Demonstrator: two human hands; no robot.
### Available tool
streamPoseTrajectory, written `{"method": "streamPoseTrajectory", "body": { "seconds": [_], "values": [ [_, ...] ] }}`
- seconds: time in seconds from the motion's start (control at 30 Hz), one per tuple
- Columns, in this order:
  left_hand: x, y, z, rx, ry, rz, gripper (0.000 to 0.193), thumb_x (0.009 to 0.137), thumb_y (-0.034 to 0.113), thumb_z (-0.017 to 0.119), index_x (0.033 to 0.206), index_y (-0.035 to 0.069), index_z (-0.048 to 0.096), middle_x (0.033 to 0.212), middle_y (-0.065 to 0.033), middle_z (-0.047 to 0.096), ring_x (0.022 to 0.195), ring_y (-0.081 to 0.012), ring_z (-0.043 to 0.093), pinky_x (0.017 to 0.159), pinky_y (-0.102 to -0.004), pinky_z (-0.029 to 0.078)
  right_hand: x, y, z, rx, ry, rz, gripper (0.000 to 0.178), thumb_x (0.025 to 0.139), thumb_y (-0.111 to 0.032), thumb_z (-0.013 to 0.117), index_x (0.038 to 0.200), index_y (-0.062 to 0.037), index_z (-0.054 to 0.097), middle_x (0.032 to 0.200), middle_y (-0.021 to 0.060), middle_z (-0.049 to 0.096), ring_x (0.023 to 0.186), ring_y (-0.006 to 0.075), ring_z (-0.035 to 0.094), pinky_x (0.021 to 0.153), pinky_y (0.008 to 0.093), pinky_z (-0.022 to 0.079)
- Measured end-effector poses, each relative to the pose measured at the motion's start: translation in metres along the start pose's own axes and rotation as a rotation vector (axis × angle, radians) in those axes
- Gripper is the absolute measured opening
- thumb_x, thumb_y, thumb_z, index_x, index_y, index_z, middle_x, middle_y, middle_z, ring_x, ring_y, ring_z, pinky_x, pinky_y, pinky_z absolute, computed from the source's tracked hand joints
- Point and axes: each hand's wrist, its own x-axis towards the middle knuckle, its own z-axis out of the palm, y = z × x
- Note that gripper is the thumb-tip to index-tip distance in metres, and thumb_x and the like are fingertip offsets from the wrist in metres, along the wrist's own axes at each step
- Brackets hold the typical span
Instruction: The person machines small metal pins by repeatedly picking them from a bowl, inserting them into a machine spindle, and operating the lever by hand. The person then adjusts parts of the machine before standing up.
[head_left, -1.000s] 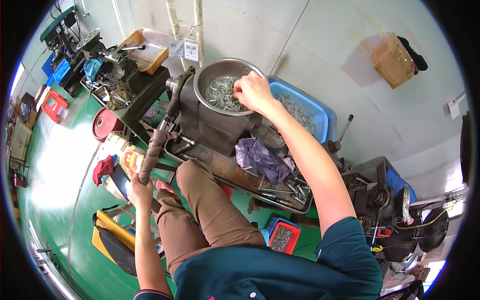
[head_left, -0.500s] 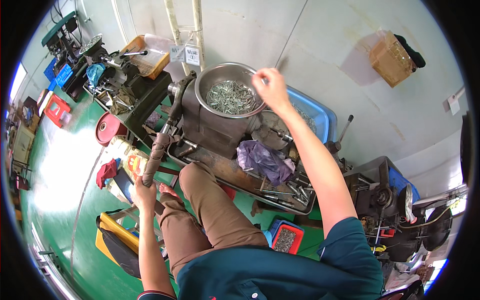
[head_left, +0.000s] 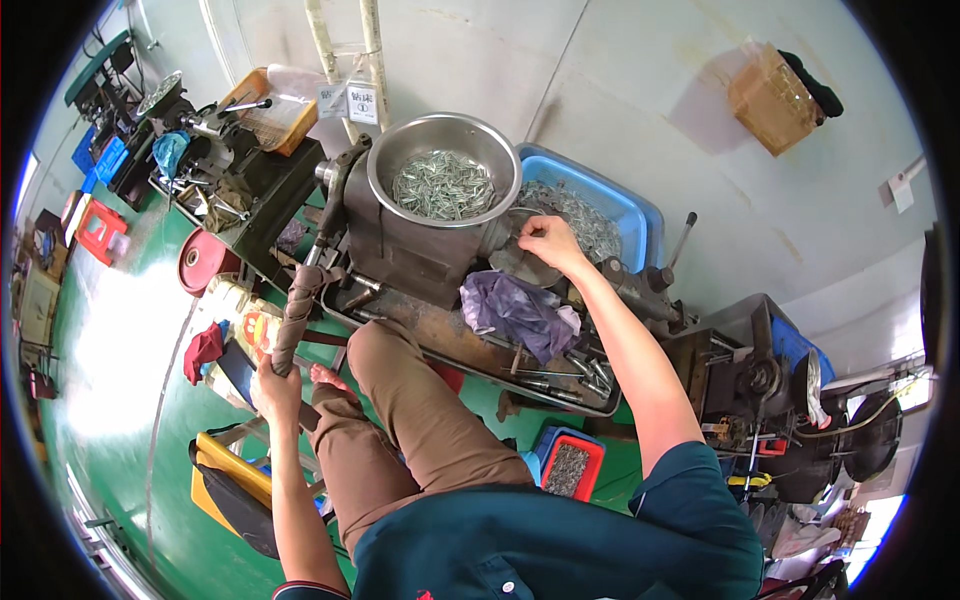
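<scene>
My left hand (head_left: 277,390) is wrapped round the lower end of a long lever (head_left: 296,315) bound in brown tape or cloth. The lever joins the front of a dark metal machine (head_left: 405,255). Above the machine's round part, right of its body, my right hand (head_left: 550,243) is pinched closed; anything between its fingertips is too small to make out. A steel bowl (head_left: 430,132) rests on top of the machine, holding many small metal pins (head_left: 443,188). Just below my right hand lies a crumpled purple cloth (head_left: 522,312) on the machine's tray.
Behind my right hand a blue plastic basin (head_left: 648,228) holds loose metal pieces. Several metal tools (head_left: 560,388) lie in the tray. A red bin (head_left: 590,478) of small parts stands on the floor. Another machine (head_left: 235,150) and a yellow basket (head_left: 297,130) are at the left.
My right hand has moved down from the bowl's right rim to the machine's round part, fingers still pinched. My left hand stays on the lever. The whole view has shifted slightly.
</scene>
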Motion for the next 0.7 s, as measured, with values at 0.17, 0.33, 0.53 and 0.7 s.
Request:
{"method": "streamPoseTrajectory", "body": {
  "seconds": [0.17,0.33,0.53,0.7],
  "values": [
    [-0.0002,-0.0040,0.0019,0.003,0.031,0.025,0.020,0.063,0.017,0.057,0.079,0.005,0.058,0.068,-0.0195,0.057,0.068,-0.0366,0.055,0.061,-0.0434,0.043,0.0024,0.0029,0.0014,0.030,-0.055,0.003,0.018,0.059,-0.017,0.061,0.068,-0.0014,0.060,0.064,0.0068,0.059,0.064,0.0152,0.056,0.062,0.0260,0.043],
    [-0.0001,-0.0033,0.0016,0.005,0.027,0.019,0.020,0.063,0.017,0.056,0.079,0.005,0.057,0.069,-0.0192,0.057,0.068,-0.0367,0.055,0.060,-0.0434,0.043,0.0017,0.0020,0.0003,0.024,-0.069,0.001,0.017,0.060,-0.015,0.060,0.067,-0.0001,0.059,0.064,0.0058,0.058,0.063,0.0133,0.055,0.063,0.0251,0.042],
    [-0.0009,-0.0047,0.0015,-0.005,0.048,0.039,0.022,0.064,0.017,0.055,0.082,0.004,0.057,0.070,-0.0202,0.057,0.070,-0.0371,0.055,0.060,-0.0427,0.043,0.0021,0.0002,0.0006,-0.018,-0.122,0.019,0.019,0.059,-0.020,0.060,0.071,-0.0049,0.062,0.069,0.0077,0.061,0.068,0.0186,0.058,0.066,0.0276,0.043],
    [-0.0019,0.0014,-0.0023,-0.008,0.028,0.012,0.024,0.066,0.018,0.055,0.084,0.004,0.058,0.070,-0.0213,0.057,0.070,-0.0374,0.055,0.060,-0.0426,0.044,0.0001,-0.0047,0.0024,-0.060,-0.072,0.025,0.018,0.060,-0.019,0.060,0.070,-0.0046,0.062,0.068,0.0086,0.060,0.068,0.0192,0.058,0.065,0.0281,0.043]
  ]
}}
